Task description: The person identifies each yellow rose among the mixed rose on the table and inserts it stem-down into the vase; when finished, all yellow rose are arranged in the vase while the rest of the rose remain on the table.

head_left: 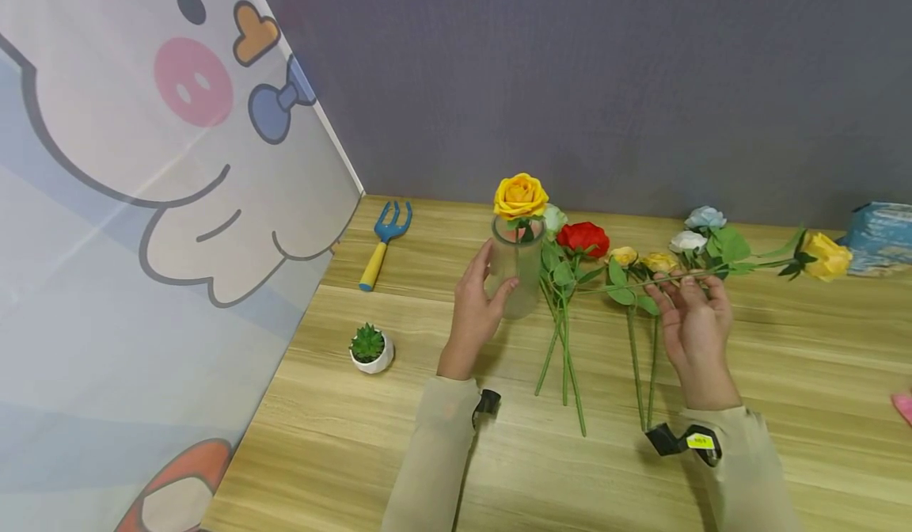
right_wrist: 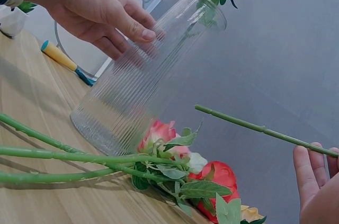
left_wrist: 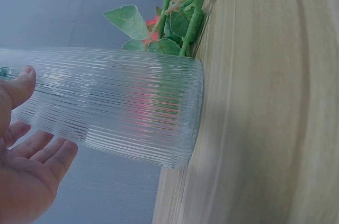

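Note:
My left hand (head_left: 476, 306) holds a clear ribbed glass vase (head_left: 518, 279), thumb on one side and fingers on the other. The vase stands upright on the table, and an orange-yellow rose (head_left: 521, 197) rises from its mouth. My right hand (head_left: 697, 322) pinches the green stem (right_wrist: 259, 128) of a yellow rose (head_left: 826, 256) between thumb and fingers. That stem lies nearly level, its bloom to the right and its cut end pointing toward the vase. Beside the vase lie a red rose (head_left: 583, 237) and other stems. Two small yellow roses (head_left: 659, 262) lie under the held stem.
White and pale blue roses (head_left: 705, 217) lie at the back right, near a blue packet (head_left: 882, 237). To the left are a toy hand fork (head_left: 385, 243) and a small potted succulent (head_left: 370, 347). A grey partition (head_left: 570, 81) rises behind the table.

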`<state>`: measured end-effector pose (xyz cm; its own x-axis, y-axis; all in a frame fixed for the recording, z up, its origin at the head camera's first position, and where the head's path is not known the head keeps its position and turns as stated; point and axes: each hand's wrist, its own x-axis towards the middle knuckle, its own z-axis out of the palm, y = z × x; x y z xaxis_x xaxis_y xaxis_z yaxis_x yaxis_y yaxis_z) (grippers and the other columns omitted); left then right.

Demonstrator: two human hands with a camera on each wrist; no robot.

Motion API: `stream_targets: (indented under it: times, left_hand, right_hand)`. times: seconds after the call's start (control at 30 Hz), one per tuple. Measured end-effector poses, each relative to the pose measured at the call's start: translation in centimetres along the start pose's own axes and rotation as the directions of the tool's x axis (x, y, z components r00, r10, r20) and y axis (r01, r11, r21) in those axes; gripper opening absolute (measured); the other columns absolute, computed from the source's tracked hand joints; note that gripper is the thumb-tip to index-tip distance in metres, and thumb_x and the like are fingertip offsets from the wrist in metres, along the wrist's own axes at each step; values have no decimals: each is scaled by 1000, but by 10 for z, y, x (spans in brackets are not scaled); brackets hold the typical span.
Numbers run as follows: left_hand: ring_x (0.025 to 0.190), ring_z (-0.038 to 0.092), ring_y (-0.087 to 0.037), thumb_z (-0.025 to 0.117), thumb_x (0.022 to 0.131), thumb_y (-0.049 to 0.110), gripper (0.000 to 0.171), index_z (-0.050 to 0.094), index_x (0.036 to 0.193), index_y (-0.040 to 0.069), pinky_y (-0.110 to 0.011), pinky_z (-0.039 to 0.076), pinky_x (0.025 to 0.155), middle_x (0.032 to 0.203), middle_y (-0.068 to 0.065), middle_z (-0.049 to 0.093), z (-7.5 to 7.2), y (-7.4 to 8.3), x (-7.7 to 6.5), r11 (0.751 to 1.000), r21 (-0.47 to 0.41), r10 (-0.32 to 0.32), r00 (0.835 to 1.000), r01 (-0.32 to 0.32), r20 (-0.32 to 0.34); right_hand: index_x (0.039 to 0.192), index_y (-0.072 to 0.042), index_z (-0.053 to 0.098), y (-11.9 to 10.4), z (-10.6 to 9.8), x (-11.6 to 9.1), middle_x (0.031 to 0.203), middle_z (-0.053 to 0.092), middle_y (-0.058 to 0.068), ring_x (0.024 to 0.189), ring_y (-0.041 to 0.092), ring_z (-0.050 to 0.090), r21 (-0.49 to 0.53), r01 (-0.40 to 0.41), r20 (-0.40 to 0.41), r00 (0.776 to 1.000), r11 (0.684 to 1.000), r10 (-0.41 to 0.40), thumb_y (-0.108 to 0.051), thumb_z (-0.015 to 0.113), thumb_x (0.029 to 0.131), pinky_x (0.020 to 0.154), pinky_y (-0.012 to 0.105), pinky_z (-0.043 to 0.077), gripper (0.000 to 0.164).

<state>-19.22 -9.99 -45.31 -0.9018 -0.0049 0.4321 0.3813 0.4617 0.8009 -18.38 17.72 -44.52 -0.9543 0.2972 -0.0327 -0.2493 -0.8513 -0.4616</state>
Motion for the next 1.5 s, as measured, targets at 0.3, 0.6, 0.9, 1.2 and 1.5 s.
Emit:
stream_targets:
  times: [0.3,0.6,0.9,1.2,1.5]
  left_hand:
    - [135,54,-40,74,95,11,69,39,152,-9,-45,52,110,145,-29,54,1,-1,-1,1000,2,1,1000,-1,4]
    - [136,53,-39,74,95,12,70,39,153,-9,-44,51,110,146,-29,53,0,-2,1,1000,3,5,1000,-5,0]
    - [135,54,-40,75,95,11,69,40,151,-9,-46,52,109,145,-29,54,0,-2,0,1000,0,15,1000,-15,-6]
    - [136,53,-41,75,95,12,70,40,152,-9,-46,52,109,145,-29,53,1,-3,0,1000,-1,20,1000,-20,-3]
    - [137,52,-40,74,95,11,70,39,152,-9,-45,51,111,147,-29,52,0,-1,0,1000,2,3,1000,-3,3]
  right_hand:
    - [99,5,48,1,0,-1,91,65,20,80,33,73,21,5,34,999,1000,-5,10,46,104,73,40,66,8]
    - [99,5,44,0,5,-1,92,63,22,83,34,73,18,15,13,1000,1000,-15,9,47,104,74,40,66,7]
    - [99,6,44,-1,8,-2,93,63,21,81,34,73,13,32,-37,999,999,-32,9,48,103,73,40,66,6]
    - [101,5,43,-1,11,-5,96,61,23,83,35,72,5,55,-6,998,998,-55,9,48,103,75,40,66,7]
    - [105,5,45,3,12,-6,98,60,22,85,34,72,-21,59,37,998,998,-58,9,49,103,76,38,66,5]
